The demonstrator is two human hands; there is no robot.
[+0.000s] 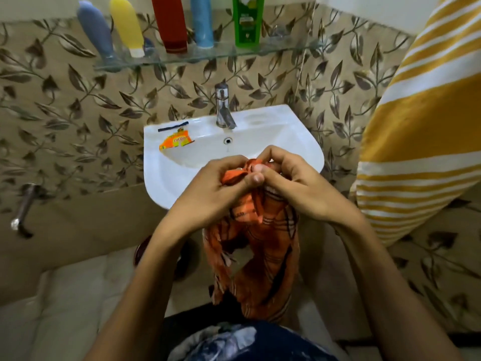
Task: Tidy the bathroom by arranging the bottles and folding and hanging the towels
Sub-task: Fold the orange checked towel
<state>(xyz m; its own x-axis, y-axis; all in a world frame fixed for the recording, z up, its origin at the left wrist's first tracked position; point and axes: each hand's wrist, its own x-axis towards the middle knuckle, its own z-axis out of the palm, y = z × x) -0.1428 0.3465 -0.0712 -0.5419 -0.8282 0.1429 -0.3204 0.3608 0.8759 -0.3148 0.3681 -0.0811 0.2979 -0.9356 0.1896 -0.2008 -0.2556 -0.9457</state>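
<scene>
Both hands bunch an orange towel over the front of the sink.

The orange towel (pixel 260 251) hangs nearest the camera, its top pinched by the fingers of the left hand (pixel 208 194) and right hand (pixel 299 188). They cover the white sink (pixel 294 142) front; an orange packet (pixel 175 141) lies on its rim, left of the tap (pixel 223 108). Bottles (pixel 169 24) line the glass shelf (pixel 273 52). A yellow striped towel (pixel 416 126) hangs right.
</scene>
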